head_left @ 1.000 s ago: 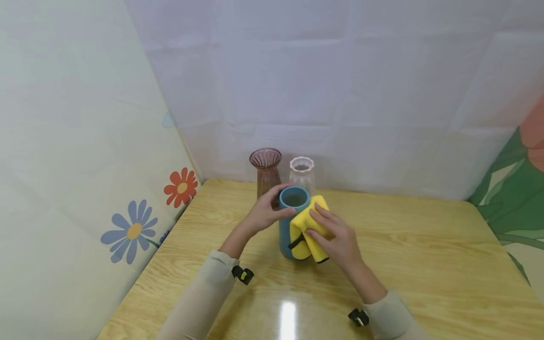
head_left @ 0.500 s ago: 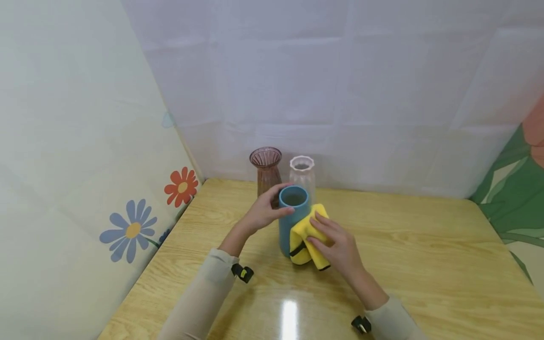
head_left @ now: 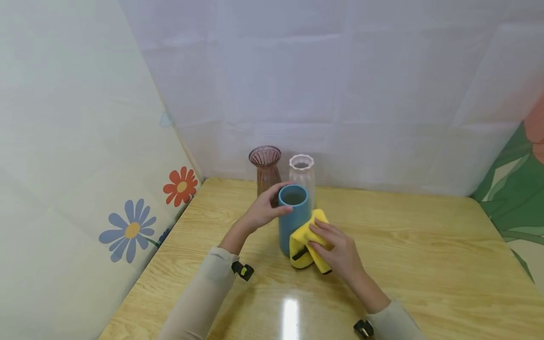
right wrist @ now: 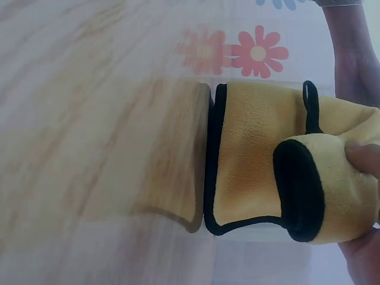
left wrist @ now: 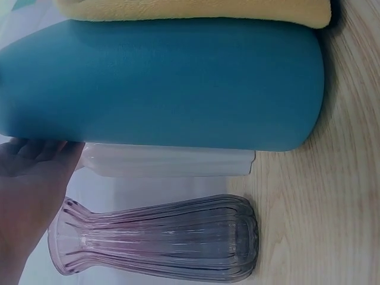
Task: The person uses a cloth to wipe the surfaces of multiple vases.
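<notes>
A blue vase [head_left: 289, 231] stands upright on the wooden table, its round mouth facing up. My left hand [head_left: 264, 210] grips it near the rim from the left, the thumb in front and the fingers behind. In my right hand [head_left: 340, 248] is a folded yellow cloth [head_left: 303, 238] with black edging, pinched between thumb and fingers and lying against the vase's lower right side. In the left wrist view the cloth [left wrist: 196, 9] touches the blue vase [left wrist: 166, 86] along its side. The right wrist view shows the cloth [right wrist: 249, 148] hanging down close to the tabletop, hiding the vase.
Behind the blue vase stand a purple ribbed glass vase [head_left: 267, 174] and a white vase [head_left: 302, 174] with a scalloped rim. The wooden table [head_left: 425, 245] meets a white sheet [head_left: 382, 118] at the back and a flower-printed one [head_left: 63, 141] on the left.
My right hand and the yellow cloth have slid down along the blue vase's right side. The left hand keeps its grip near the rim, and the vase stays in place.
</notes>
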The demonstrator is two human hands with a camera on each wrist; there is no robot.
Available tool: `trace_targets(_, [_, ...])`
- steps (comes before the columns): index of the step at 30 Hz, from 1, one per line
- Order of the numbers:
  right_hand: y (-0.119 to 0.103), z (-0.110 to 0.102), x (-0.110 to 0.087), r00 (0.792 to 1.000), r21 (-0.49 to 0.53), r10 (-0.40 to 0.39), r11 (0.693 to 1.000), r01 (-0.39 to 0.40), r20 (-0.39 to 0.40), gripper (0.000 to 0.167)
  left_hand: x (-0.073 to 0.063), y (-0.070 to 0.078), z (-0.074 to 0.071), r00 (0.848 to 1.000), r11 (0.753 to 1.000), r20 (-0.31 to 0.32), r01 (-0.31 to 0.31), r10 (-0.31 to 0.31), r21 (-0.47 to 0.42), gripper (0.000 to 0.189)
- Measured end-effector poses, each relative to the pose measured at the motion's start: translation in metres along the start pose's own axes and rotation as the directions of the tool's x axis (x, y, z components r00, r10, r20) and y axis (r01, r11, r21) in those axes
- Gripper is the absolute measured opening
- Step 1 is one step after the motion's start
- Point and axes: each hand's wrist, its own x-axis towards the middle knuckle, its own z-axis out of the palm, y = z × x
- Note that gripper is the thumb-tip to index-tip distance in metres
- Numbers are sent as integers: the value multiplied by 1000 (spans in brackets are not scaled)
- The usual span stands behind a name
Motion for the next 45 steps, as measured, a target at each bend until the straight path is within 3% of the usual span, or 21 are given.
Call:
trace_targets(6, [-1, -1, -2, 1000, -18, -11, 1000, 12, 15, 45, 2, -1, -3, 999, 1000, 30, -17, 16, 7, 70])
trace_targets(12, [-3, -5, -3, 1000, -17, -13, 1000, 13, -4, 42, 7, -4, -10, 993, 997, 100, -64, 68, -42, 85])
trace_targets(15, [-7, -10, -2, 1000, -16, 2, 1000, -2, -30, 42, 8, -3, -10, 989, 994, 123, -71, 81, -86, 77])
trace_targets(20, [-11, -22, 7, 995, -1, -15, 1000, 15, -95, 44, 0, -2, -1, 995, 993, 61, -67, 73, -100, 76])
trace_targets(25, [-15, -31, 23, 988, 5, -48, 999, 49, -147, 44, -6, -1, 8, 998, 998, -39, -45, 43, -53, 82])
trace_targets(30, [-16, -33, 40, 985, 12, -69, 997, 72, -158, 43, -6, 0, 14, 995, 1000, -91, -31, 31, 3, 82])
trace_targets(36, [-13, -28, 50, 986, 70, -78, 994, 90, -150, 44, -4, 1, 16, 992, 997, -115, -41, 48, 63, 75])
trace_targets(45, [-10, -21, 52, 986, 143, -115, 981, 132, -122, 47, -4, 0, 10, 997, 994, -68, -39, 46, 98, 74])
